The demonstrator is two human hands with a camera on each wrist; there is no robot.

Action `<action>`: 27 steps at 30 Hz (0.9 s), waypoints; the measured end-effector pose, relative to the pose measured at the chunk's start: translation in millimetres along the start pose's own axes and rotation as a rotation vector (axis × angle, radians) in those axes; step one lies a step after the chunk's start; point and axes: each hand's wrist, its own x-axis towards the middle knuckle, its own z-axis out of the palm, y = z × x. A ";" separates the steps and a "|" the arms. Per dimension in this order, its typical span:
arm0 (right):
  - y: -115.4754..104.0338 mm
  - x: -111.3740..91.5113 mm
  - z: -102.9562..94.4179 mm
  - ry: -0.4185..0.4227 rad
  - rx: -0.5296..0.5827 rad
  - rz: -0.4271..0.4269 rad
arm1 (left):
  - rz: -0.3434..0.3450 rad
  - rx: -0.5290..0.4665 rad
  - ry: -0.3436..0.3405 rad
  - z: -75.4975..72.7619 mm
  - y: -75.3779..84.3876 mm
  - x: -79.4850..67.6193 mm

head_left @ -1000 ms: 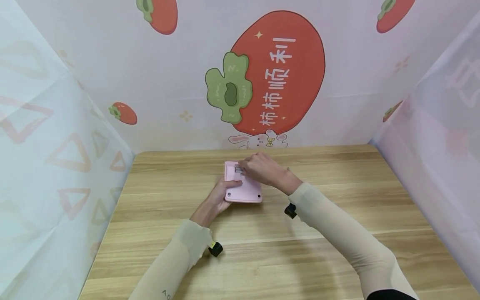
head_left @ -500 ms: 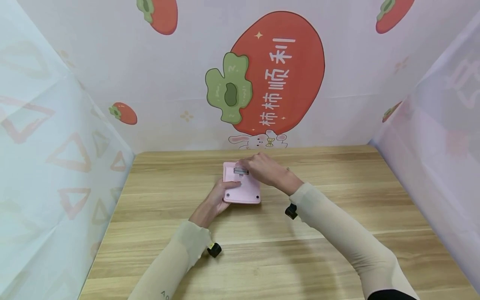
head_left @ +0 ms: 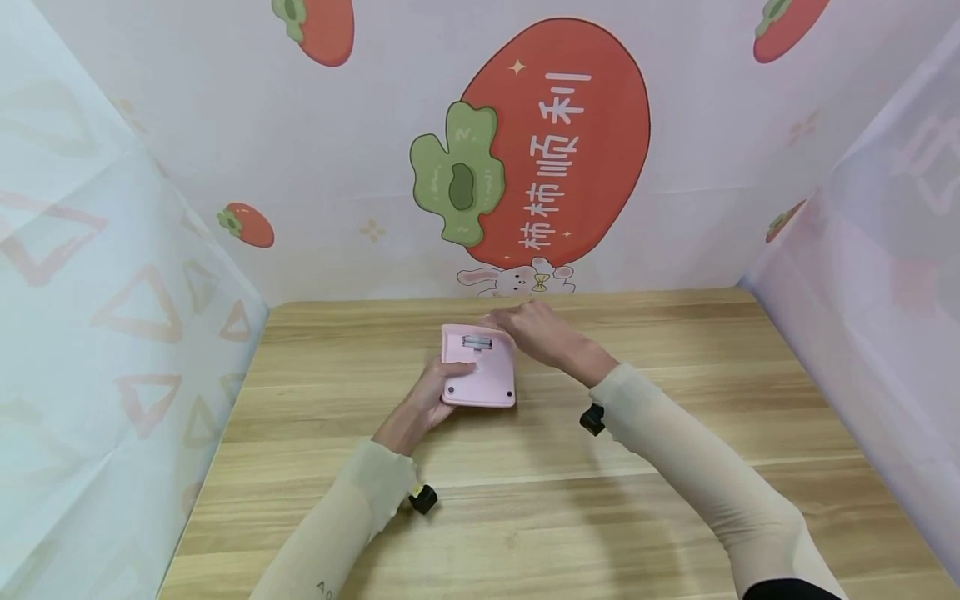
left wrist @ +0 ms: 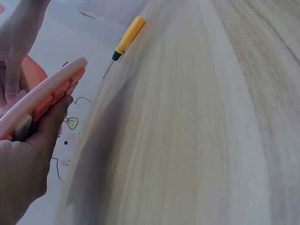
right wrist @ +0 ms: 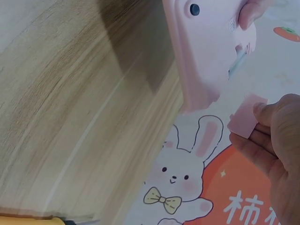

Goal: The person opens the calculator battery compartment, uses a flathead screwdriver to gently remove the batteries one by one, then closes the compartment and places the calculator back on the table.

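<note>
My left hand grips a pink calculator by its left side, the back turned up and the thumb across it. Orange keys show on its underside in the left wrist view. Near the calculator's far end the battery compartment is uncovered, with a silvery battery in it. My right hand is at the far right corner of the calculator. Between thumb and fingers it pinches a small pink battery cover, which is apart from the calculator in the right wrist view.
A screwdriver with a yellow and black handle lies on the wooden table. Behind the table's far edge stands a white backdrop with persimmon prints. Similar printed sheets rise on both sides.
My right hand has moved slightly up and right, away from the compartment, with the battery cover. The battery is now fully in sight. The calculator has shifted a little left.
</note>
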 end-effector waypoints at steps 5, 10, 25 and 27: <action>8.4 -7.2 -0.9 -0.015 0.004 0.025 | -0.012 -0.002 0.019 -1.9 2.9 -2.7; 18.7 -16.1 -2.9 -0.027 0.008 0.077 | -0.017 0.001 0.046 -3.9 6.0 -5.5; 64.1 -61.1 -14.3 -0.003 0.034 0.213 | -0.016 -0.020 0.065 -11.3 12.4 -13.5; 71.2 -67.1 -15.3 -0.004 0.003 0.205 | -0.015 -0.027 0.067 -12.5 13.4 -13.9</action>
